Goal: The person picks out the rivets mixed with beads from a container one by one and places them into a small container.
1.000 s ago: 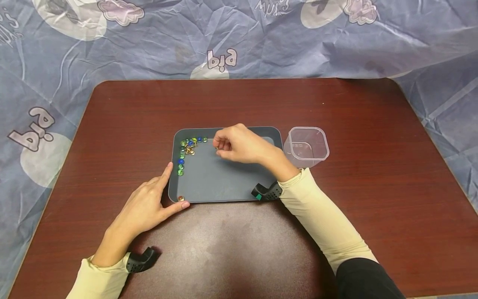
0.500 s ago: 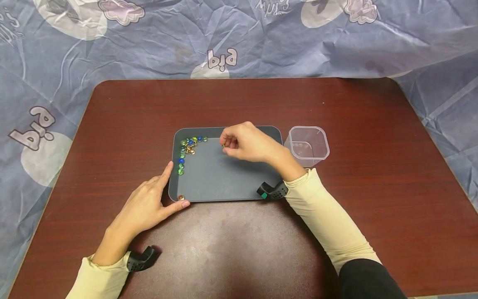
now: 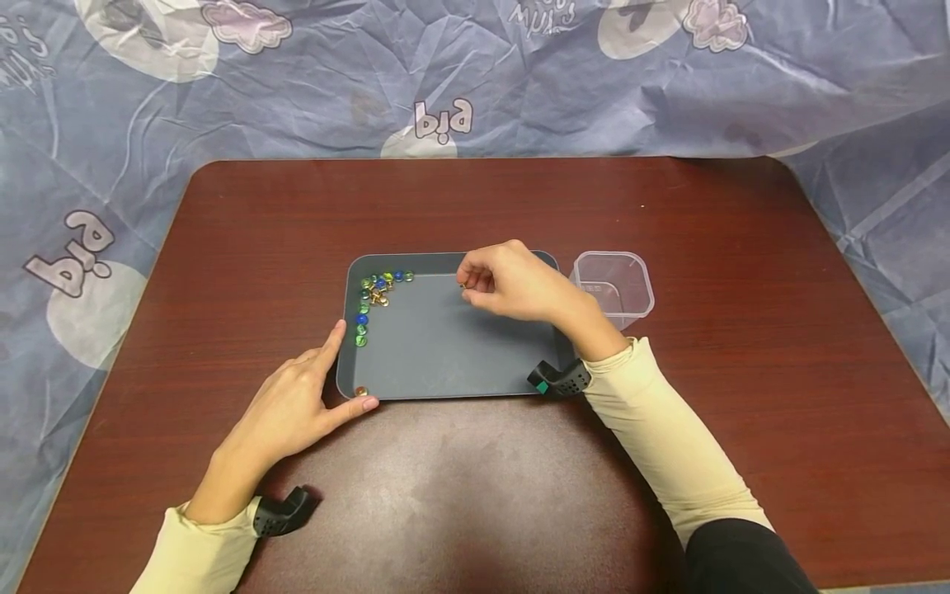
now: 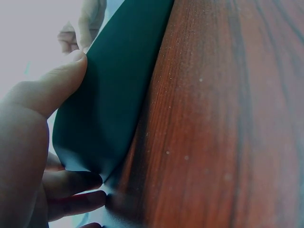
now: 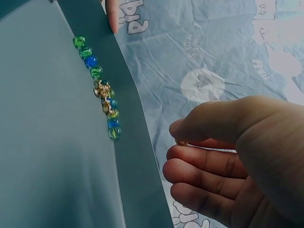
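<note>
My right hand (image 3: 512, 282) pinches a small gold thumbtack (image 5: 181, 142) between thumb and fingertips, above the far part of a grey tray (image 3: 445, 355). Most of the tack is hidden by the fingers. My left hand (image 3: 289, 408) rests at the tray's near left corner, index finger along the left side and thumb (image 4: 71, 71) touching the near wall, fingers extended. Green and blue glass marbles (image 3: 361, 330) line the tray's far left corner, with a cluster of gold thumbtacks (image 5: 102, 90) among them. Another gold piece (image 3: 361, 391) lies alone by the left thumb.
Just right of the tray stands a clear plastic container (image 3: 614, 285) without a lid, partly behind the right forearm. The brown table (image 3: 742, 330) extends all around. A printed blue-grey cloth (image 3: 312, 91) hangs past its far edge.
My right hand has moved rightward over the tray with the thumbtack, away from the marbles and toward the clear container. The left hand stays at the tray's corner.
</note>
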A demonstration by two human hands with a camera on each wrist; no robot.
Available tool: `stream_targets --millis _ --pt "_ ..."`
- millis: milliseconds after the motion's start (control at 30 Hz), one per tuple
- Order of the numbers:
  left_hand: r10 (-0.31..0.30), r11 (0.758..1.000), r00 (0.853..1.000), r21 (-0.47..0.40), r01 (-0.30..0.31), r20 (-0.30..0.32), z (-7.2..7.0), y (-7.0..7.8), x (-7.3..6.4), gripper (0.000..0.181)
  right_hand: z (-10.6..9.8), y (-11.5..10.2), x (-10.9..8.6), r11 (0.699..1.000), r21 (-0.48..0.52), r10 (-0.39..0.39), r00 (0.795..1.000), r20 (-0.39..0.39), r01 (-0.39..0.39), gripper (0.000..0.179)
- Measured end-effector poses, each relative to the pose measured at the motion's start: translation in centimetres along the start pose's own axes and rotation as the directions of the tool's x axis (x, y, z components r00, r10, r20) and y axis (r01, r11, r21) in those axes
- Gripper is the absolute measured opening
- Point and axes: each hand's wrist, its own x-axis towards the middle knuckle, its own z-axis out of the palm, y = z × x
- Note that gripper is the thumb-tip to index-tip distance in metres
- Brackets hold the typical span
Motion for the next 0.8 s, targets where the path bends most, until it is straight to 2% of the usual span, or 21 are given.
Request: stream_targets --millis 567,800 --pt "-0.014 1.000 1.000 -0.007 0.014 0.010 -0.1 0.1 0.0 0.105 -1.4 1.0 -1.6 0.999 -0.040 -0.008 0.999 -0.041 0.007 0.007" --pt "-0.020 1.000 1.000 -0.008 0.020 0.016 0.0 0.2 0.0 0.105 -1.9 1.6 -2.3 0.998 -0.044 0.031 0.998 -0.061 -0.034 0.004"
